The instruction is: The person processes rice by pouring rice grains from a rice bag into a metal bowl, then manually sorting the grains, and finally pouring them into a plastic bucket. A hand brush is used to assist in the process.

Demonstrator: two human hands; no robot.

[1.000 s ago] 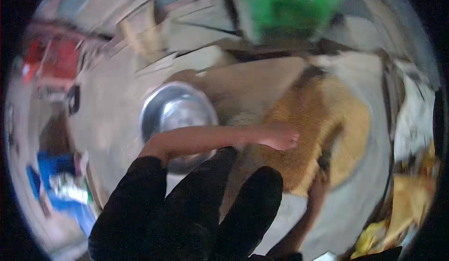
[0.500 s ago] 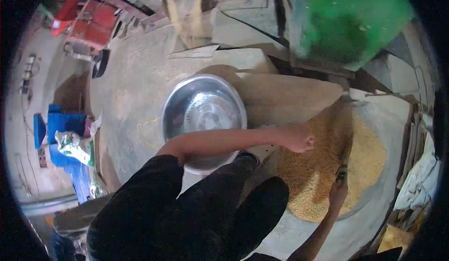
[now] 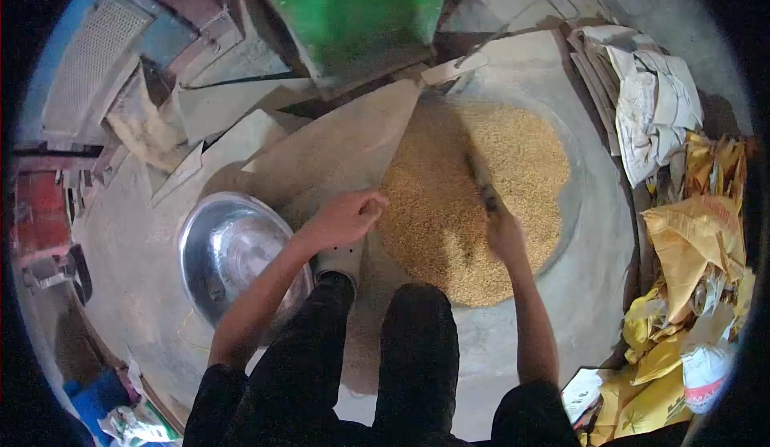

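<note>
My right hand (image 3: 505,234) is closed around the handle of a narrow, dark tool (image 3: 483,181), its far end blurred above a broad pile of golden grain (image 3: 525,170). The tool's exact kind cannot be made out. To the left of the pile, my left hand (image 3: 349,218) is curled into a loose fist, with nothing visible in it. It hovers above my shoe (image 3: 341,261) and near the edge of a flat brown sheet (image 3: 329,146). A shiny metal basin (image 3: 233,246) sits on the floor, partly hidden by my left forearm.
A green panel (image 3: 353,14) stands beyond the sheet. Folded white sacks (image 3: 658,102) and crumpled yellow bags (image 3: 666,383) line the right side. At far left is a red object (image 3: 42,214); a blue item (image 3: 100,399) lies lower left.
The view has swung right, bringing the pile toward the middle and more bags into sight. My left hand stays curled; my right hand still grips the tool, now tilted up and to the left.
</note>
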